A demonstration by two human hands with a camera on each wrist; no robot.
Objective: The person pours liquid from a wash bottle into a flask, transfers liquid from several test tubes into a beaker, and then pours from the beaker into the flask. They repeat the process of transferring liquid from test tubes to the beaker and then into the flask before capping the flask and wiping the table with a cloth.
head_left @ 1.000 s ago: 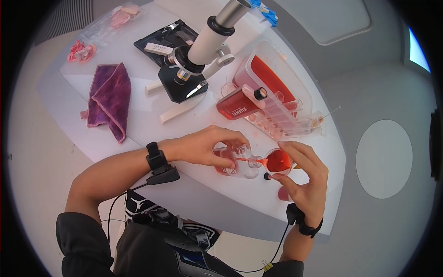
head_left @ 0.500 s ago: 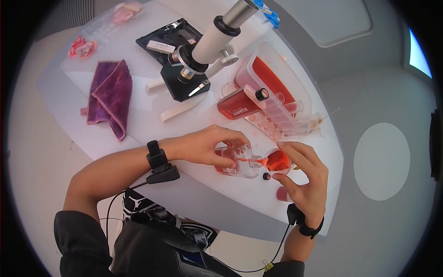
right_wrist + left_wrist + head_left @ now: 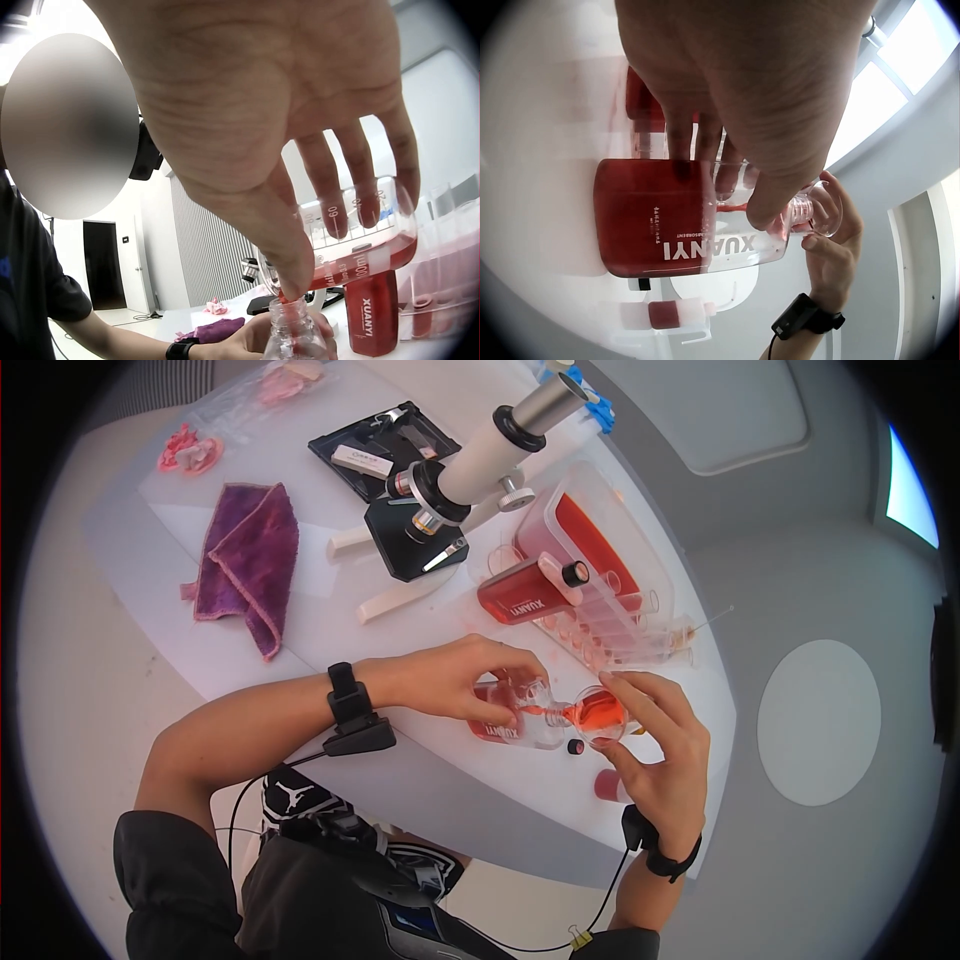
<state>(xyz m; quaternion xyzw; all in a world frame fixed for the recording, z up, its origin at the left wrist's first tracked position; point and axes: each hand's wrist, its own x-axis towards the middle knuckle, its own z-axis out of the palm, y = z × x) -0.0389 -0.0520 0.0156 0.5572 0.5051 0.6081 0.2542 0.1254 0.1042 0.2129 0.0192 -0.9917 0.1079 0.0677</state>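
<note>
My left hand (image 3: 480,678) grips a clear square bottle (image 3: 532,734) by its sides, and the bottle, marked XUANYI, stands partly filled with red liquid in the left wrist view (image 3: 652,217). My right hand (image 3: 668,755) holds a small graduated glass beaker (image 3: 601,716) between thumb and fingers, tilted over the bottle's mouth. Red liquid lies along the beaker's lower side in the right wrist view (image 3: 379,259), and its lip meets the bottle's neck (image 3: 291,311). A red streak runs inside the bottle below the neck.
Beyond my hands stand a second red bottle (image 3: 515,592), a rack of tubes (image 3: 600,622) and a plastic tub (image 3: 655,545). A microscope (image 3: 480,465), a black tray (image 3: 345,473) and a purple cloth (image 3: 245,565) are further left. A black cap (image 3: 575,747) and a small red container (image 3: 607,785) lie near my right hand.
The head view has shifted slightly, moving the microscope and cloth rightward in it. Both hands keep their grips, and the red liquid in the beaker looks a little less.
</note>
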